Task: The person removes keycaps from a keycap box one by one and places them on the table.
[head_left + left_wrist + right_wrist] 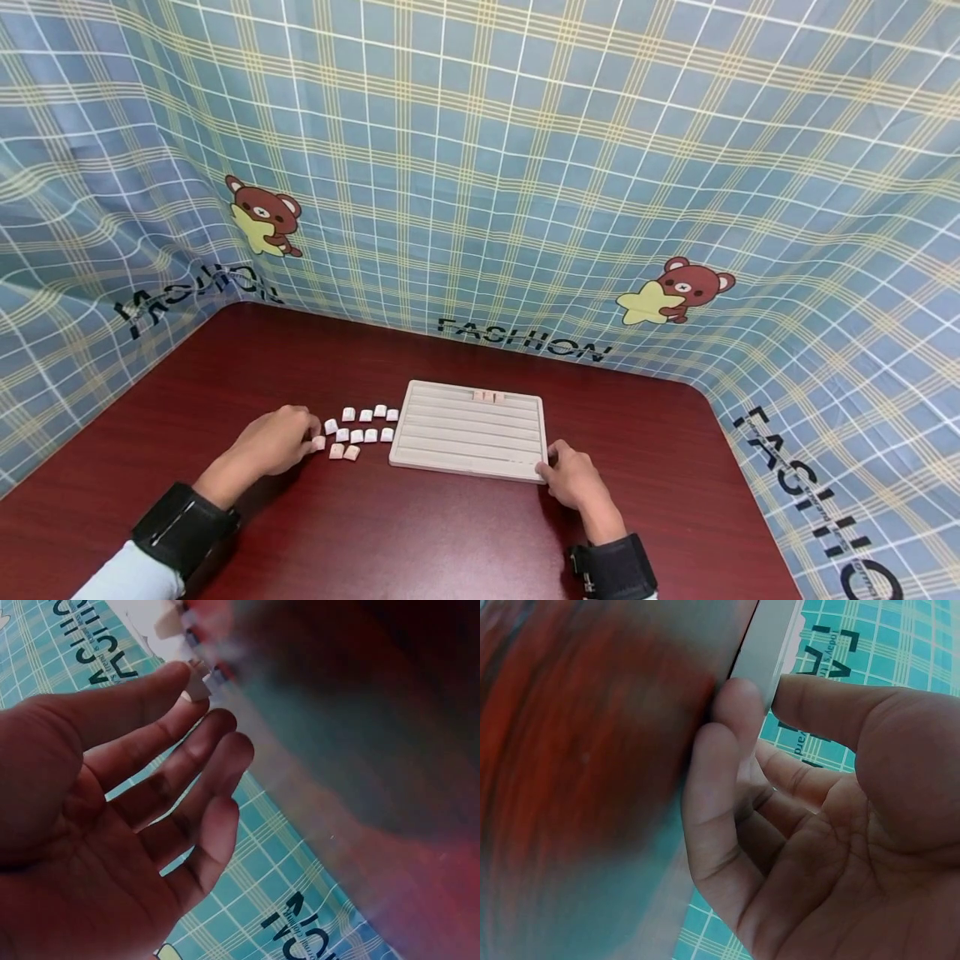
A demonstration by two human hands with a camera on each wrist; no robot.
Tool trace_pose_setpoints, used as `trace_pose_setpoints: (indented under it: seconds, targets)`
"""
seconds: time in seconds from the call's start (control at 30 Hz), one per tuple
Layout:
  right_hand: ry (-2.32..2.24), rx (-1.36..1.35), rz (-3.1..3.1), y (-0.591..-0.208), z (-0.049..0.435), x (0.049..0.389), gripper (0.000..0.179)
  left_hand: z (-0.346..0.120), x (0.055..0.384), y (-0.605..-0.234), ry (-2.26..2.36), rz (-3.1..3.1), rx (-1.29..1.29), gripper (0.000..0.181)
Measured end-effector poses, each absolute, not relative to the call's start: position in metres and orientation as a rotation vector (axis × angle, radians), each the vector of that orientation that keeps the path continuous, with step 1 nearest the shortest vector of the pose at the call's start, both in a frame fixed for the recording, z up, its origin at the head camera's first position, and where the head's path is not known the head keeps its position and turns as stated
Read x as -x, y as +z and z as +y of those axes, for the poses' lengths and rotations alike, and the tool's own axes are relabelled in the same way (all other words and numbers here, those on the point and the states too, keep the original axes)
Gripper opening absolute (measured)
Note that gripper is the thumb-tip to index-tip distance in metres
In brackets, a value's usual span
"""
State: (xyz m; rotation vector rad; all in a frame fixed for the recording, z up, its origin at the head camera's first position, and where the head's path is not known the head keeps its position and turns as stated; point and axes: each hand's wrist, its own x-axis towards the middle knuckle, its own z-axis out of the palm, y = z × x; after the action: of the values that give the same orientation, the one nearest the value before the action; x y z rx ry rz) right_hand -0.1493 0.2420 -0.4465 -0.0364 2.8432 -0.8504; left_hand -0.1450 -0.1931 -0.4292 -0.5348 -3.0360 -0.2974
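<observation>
At the left of the head view my left hand (277,439) pinches a pale pink keycap (318,442) between thumb and index finger. The left wrist view shows this keycap (196,688) at the fingertips, with the other fingers loosely bent. Loose white keycaps (357,436) and two pinkish ones (343,452) lie just right of that hand. A beige ridged tray (465,432) lies beside them, with three pinkish keycaps (489,396) in its top groove. My right hand (573,477) grips the tray's near right corner, thumb on the upper side; the tray edge (761,656) shows between thumb and fingers.
The dark red tabletop (450,533) stretches around the tray. A blue checked cloth (465,208) with bears and lettering hangs along its back and sides. Black bands (183,529) wrap both wrists.
</observation>
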Motion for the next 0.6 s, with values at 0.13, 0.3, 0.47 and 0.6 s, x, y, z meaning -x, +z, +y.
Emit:
trace_pose_setpoints:
  seconds: [0.13,0.3,0.47,0.6]
  targets:
    - [-0.862,0.022,2.835,-0.447,0.242,0.150,0.021,-0.191,0.143,-0.436,-0.330,-3.033,0.551,0.012]
    - [-0.851,0.000,2.830,-0.447,0.242,0.151,0.022,-0.189,0.144,-0.437,-0.339,-3.028,0.545,0.012]
    - [-0.858,0.002,2.814,-0.447,0.241,0.150,0.023,-0.187,0.146,-0.431,-0.348,-3.050,0.522,0.018]
    - [-0.854,-0.003,2.816,-0.449,0.242,0.150,0.023,-0.177,0.150,-0.423,-0.353,-3.022,0.530,0.023]
